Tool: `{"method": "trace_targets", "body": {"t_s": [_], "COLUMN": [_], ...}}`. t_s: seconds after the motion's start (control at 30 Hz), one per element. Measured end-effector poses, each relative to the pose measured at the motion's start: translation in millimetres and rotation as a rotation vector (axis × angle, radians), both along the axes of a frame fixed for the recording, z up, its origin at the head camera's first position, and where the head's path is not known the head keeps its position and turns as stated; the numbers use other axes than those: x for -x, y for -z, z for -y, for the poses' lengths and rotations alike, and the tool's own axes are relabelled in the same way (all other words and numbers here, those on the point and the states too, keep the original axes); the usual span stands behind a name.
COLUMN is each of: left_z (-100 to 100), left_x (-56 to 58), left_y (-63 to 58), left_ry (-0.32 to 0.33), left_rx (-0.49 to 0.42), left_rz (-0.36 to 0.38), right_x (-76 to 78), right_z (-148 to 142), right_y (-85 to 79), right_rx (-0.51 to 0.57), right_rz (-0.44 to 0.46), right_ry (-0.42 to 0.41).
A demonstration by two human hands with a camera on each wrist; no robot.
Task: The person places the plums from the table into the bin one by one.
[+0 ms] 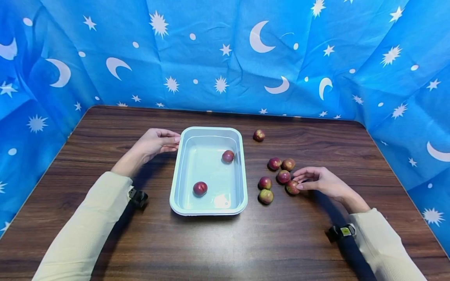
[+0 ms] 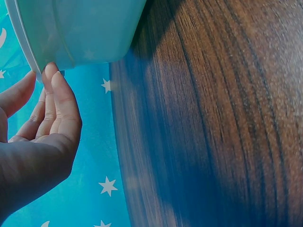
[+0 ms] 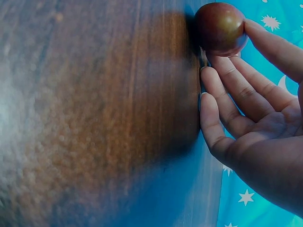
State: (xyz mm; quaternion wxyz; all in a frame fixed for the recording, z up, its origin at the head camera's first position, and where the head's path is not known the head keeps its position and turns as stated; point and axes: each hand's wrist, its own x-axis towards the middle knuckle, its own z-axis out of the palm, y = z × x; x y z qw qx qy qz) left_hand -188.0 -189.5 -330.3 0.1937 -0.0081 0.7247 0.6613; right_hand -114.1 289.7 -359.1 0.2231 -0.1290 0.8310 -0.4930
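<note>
My left hand [image 1: 158,141] pinches the left rim of a pale plastic tray [image 1: 174,171]; the left wrist view shows the thumb on one side of the rim and the fingers [image 2: 66,101] on the other. Inside the tray lie two dark red plums, one [image 1: 227,156] near the right wall and one [image 1: 200,189] toward the front left. To the right, my right hand [image 1: 325,182] has thumb and fingers around a red-green plum [image 1: 293,187] at the edge of a loose group. In the right wrist view, the thumb tip presses that plum [image 3: 221,29] with fingertips beneath it.
Close to the held plum sit several others, among them a red plum [image 1: 283,176] and a greener plum [image 1: 266,196]. A single plum [image 1: 259,135] lies farther back. Behind the brown wooden table [image 1: 218,249] hangs a blue cloth [image 1: 211,50] with moons and stars.
</note>
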Motion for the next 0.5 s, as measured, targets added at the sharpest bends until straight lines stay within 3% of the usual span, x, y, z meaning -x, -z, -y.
{"method": "trace_targets", "body": {"t_s": [0.5], "left_z": [-0.5], "left_x": [0.7], "left_y": [-2.0], "left_ry": [-0.004], "left_rx": [-0.004], "left_rz": [0.011], "right_x": [0.6], "right_z": [-0.2], "right_y": [-3.0], "right_rx": [-0.005], "right_rz": [0.01], "right_ry": [-0.001]}}
